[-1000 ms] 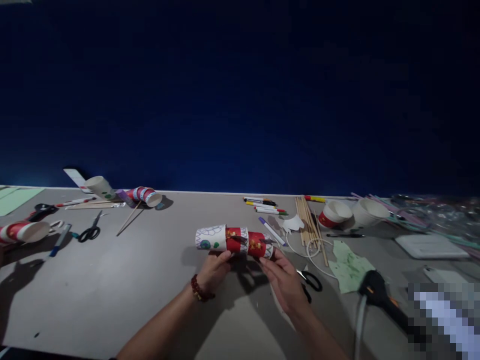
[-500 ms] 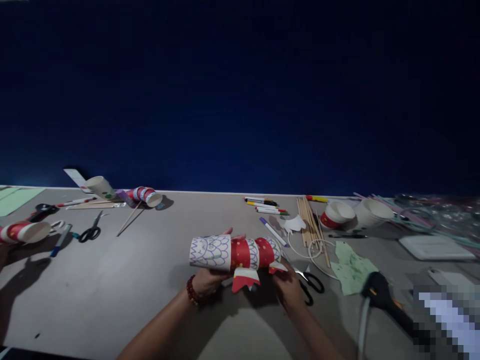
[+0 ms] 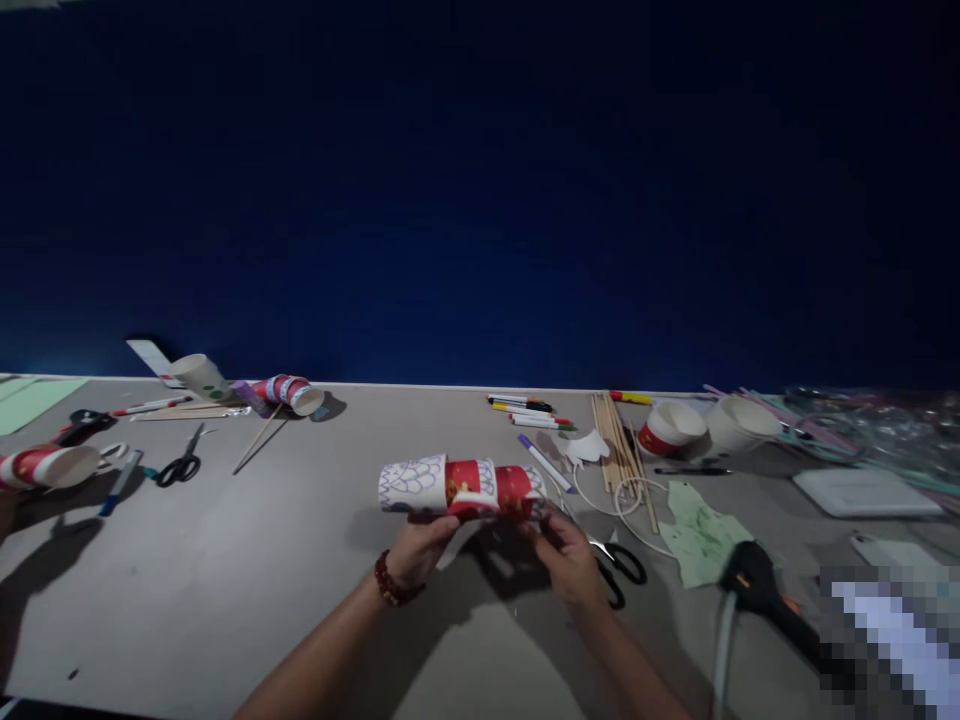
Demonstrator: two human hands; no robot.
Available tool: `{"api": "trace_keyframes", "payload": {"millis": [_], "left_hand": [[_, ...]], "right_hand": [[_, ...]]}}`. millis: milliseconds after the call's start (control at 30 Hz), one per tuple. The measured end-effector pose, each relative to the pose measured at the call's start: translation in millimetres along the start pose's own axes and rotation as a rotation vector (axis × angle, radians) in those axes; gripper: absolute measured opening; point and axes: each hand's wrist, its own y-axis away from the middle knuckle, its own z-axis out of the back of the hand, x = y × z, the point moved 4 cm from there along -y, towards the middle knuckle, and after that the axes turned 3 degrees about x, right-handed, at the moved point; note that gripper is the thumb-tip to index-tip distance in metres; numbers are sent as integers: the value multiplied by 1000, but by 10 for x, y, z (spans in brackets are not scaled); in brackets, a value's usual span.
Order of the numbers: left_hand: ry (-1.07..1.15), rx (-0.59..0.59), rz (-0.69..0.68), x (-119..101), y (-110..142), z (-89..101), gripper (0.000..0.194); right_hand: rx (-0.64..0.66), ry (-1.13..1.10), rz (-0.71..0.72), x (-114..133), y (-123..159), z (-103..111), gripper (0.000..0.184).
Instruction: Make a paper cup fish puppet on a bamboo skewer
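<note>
Under/behind cup tube [image 3: 412, 485], L fingers [image 3: 445, 526] mostly hidden.

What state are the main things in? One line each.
Cup assembly, held sideways
Left hand, gripping it from below
Right hand, gripping its red end
Right scissors, handles apart
Green paper, crumpled
Glue gun, lying down; power unclear
White cup at right, mouth up
Purple marker, lying down

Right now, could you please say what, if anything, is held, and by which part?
The joined paper cups: left hand beneath the white section, right hand at the red end.
</note>
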Motion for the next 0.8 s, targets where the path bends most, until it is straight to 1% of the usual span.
{"api": "trace_keyframes", "payload": {"millis": [33,100,200,267,400,467,533,600,667,700,767,800], "left_hand": [[39,7,-8,12,-26,-14,71],[128,20,-10,38,-75,-14,69],[187,17,-1,64,-141,58,71],[221,-3,-15,33,-176,140,72],[297,-77,-49,-174,-222,316,67],[250,-60,-66,-318,-238,373,69],[131,-34,-98,-468,-246,423,70],[-64,-11,-136,-621,-241,466,66],[-340,47,-148,-767,-217,472,60],[-507,95,-137,-828,-199,456,57],[-867,210,-78,-903,-154,397,53],[-1027,237,-58,-929,-132,368,53]], "right_hand": [[20,21,11,36,-12,-24,28],[24,33,-25,83,-24,-64,26],[-4,-76,-117,115,-31,-107,28],[-13,-171,-152,135,-43,-126,30],[-27,-248,-167,194,-89,-105,31],[-35,-248,-164,229,-112,-75,32],[-43,-247,-163,261,-129,-44,32],[-39,-244,-164,285,-136,-21,33],[-9,-241,-171,296,-132,-14,35],[11,-238,-177,296,-125,-15,36],[49,-229,-186,283,-102,-25,36],[67,-221,-190,273,-87,-34,36]]}}
